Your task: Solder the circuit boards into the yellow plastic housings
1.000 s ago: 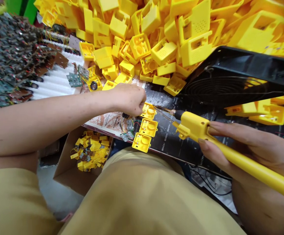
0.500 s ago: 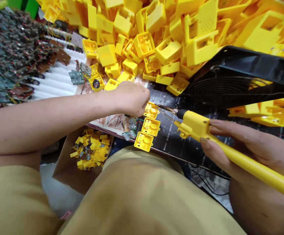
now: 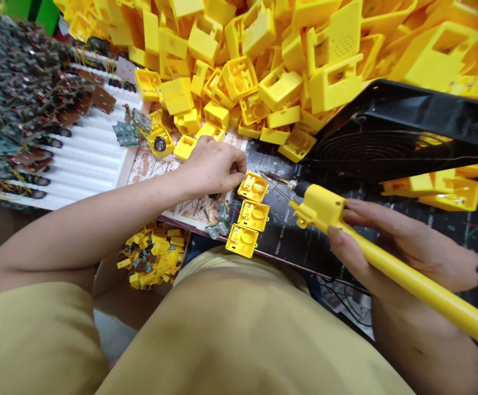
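Observation:
My right hand [image 3: 391, 241] grips a yellow soldering iron [image 3: 325, 206], its thin metal tip pointing left over the black mat. Three small yellow plastic casings stand in a column at the mat's left: a far casing [image 3: 253, 186], a middle casing [image 3: 253, 214] and a near casing [image 3: 242, 240]. The soldering tip is just right of the far casing's upper corner. My left hand [image 3: 218, 164] is at that casing's upper left, thumb and fingers closed in a pinch. What they hold, if anything, is too small to make out. Small circuit boards with wires [image 3: 218, 227] lie left of the column.
A large heap of yellow casings [image 3: 239, 77] fills the back. A black fan [image 3: 403, 129] leans at the right. Many circuit boards [image 3: 20, 82] lie on white ridged foam [image 3: 94, 148] at the left. Below the table edge, a cardboard box [image 3: 127, 302] holds yellow parts.
My left forearm has swung nearer to me at the elbow, and its hand has shifted slightly left, uncovering more of the far casing. The right hand and soldering iron moved slightly left.

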A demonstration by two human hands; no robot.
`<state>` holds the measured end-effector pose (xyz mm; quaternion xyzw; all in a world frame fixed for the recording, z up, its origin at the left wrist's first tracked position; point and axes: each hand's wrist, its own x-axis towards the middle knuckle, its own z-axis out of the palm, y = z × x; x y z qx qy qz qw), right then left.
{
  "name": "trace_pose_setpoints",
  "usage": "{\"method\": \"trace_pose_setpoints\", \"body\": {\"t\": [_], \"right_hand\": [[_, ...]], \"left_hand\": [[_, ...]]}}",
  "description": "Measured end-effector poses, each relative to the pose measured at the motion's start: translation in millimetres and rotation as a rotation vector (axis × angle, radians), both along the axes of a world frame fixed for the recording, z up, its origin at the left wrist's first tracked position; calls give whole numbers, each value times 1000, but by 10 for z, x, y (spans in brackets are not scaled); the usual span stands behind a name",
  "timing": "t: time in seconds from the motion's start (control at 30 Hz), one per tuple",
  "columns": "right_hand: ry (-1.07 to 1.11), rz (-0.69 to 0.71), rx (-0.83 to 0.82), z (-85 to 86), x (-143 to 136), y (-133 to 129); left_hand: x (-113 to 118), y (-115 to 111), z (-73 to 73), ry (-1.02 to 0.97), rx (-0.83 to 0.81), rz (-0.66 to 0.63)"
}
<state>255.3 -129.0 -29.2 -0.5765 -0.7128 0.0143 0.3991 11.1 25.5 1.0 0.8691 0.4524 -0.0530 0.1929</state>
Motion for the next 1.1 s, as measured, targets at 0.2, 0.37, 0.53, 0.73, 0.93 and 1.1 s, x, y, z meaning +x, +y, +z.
{"method": "trace_pose_setpoints", "body": {"t": [0.2,0.37,0.53,0.73,0.93,1.1], "right_hand": [[50,254,134,-27,-31,96],[-14,290,118,11,-93,152],[-75,425,143,130,-97,224],[-122,330,-12,267,-22,98],[-76,264,39,215,36,61],[-73,28,4,78,108,-3]], "left_hand": [[87,2,35,26,-7,-4],[107,20,49,85,-1,-31],[135,9,64,112,84,-106],[157,-9,80,107,137,-157],[163,8,91,121,128,-158],[170,18,114,136,110,-157]]}}
